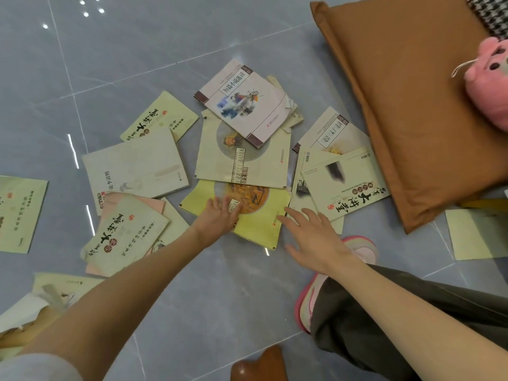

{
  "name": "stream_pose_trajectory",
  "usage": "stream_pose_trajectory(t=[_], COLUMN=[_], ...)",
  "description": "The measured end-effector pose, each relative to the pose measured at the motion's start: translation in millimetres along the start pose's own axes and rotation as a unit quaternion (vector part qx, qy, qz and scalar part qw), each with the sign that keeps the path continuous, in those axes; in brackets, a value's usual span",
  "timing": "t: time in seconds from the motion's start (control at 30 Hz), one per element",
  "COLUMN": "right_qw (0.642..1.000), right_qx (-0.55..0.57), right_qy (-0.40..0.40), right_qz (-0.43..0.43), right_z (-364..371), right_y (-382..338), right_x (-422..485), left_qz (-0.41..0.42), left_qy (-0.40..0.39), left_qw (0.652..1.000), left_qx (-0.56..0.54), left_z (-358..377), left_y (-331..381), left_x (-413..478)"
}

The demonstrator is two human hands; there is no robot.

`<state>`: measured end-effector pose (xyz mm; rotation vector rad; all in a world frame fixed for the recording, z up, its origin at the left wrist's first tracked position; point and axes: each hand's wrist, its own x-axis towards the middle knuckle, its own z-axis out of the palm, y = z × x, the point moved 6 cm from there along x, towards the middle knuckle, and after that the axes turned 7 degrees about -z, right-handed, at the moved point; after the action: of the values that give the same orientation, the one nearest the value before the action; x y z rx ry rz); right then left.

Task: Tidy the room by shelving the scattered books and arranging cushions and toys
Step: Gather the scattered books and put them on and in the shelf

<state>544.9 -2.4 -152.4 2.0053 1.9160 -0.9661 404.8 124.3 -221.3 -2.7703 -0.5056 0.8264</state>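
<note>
Your left hand (220,215) lies flat on the yellow book (261,225), your right hand (313,237) spread open. Probably bendy; grip its edge.

Lighting even, moderately bright, cool; source overhead. Pinpoint lamp reflections on glossy floor tiles (154,50), top left; streak glare left of books (134,166). Shadows soft, faint, along lower edge of brown cushion (412,105). Centre sharp, cover print legible. Wide-angle bowing at borders; pink plush toy (486,86) slightly soft.
</note>
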Motion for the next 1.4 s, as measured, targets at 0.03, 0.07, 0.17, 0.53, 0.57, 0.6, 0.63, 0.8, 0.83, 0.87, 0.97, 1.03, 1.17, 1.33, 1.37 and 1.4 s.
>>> stream_pose_trajectory(t=[0.03,0.07,0.17,0.53,0.57,0.6,0.63,0.8,0.83,0.87,0.97,1.03,1.17,1.33,1.37,1.4], right_qw=[1.0,0.999,0.995,0.928,0.92,0.914,0.91,0.93,0.931,0.926,0.905,0.886,0.837,0.777,0.765,0.756], right_qx=[0.001,0.0,0.004,0.167,0.174,0.187,0.196,0.116,0.098,0.078,0.0,-0.045,-0.103,-0.202,-0.227,-0.248], right_qy=[-0.003,-0.003,0.043,0.332,0.349,0.359,0.366,0.347,0.35,0.365,0.424,0.462,0.538,0.595,0.601,0.603], right_qz=[-0.024,-0.045,-0.088,-0.03,-0.033,-0.028,-0.017,-0.031,-0.046,-0.049,-0.043,-0.025,-0.009,0.03,0.043,0.053], right_z=[-0.7,-0.9,-11.9,-79.5,-83.3,-84.7,-85.7,-95.9,-100.1,-107.4,-130.5,-149.1,-189.4,-240.5,-248.7,-255.7], right_y=[-4.2,-8.0,-15.7,3.7,6.1,10.3,15.5,29.9,30.1,33.8,39.5,46.4,59.6,72.0,76.8,79.6], right_x=[0.0,0.4,3.0,-27.9,-31.6,-34.9,-38.8,-61.8,-67.6,-78.9,-102.2,-121.1,-160.6,-237.4,-256.1,-270.3], left_qz=[-0.004,-0.011,-0.007,-0.043,-0.043,-0.048,-0.052,-0.019,-0.009,0.005,0.028,0.038,0.016,0.019,0.03,0.04], left_qy=[0.018,0.032,0.106,0.393,0.41,0.424,0.439,0.512,0.515,0.519,0.525,0.531,0.545,0.529,0.532,0.537], left_qw=[0.999,0.998,0.984,0.884,0.876,0.867,0.858,0.825,0.824,0.823,0.813,0.8,0.771,0.757,0.754,0.751], left_qx=[-0.027,-0.056,-0.14,-0.249,-0.253,-0.258,-0.261,-0.239,-0.235,-0.231,-0.251,-0.275,-0.329,-0.384,-0.384,-0.383], left_z=[-5.6,-8.5,-20.2,-110.1,-113.6,-116.4,-119.5,-150.2,-156.7,-167.8,-194.8,-223.4,-289.8,-383.8,-406.4,-424.2], left_y=[-2.7,-5.0,-8.0,-30.0,-30.8,-31.6,-31.7,-29.4,-29.1,-26.8,-24.3,-21.0,-17.1,7.6,14.7,20.3], left_x=[-2.9,-5.9,-18.5,-66.9,-66.0,-65.2,-63.9,-53.9,-51.2,-46.4,-35.4,-26.1,-6.5,4.6,4.0,4.2])
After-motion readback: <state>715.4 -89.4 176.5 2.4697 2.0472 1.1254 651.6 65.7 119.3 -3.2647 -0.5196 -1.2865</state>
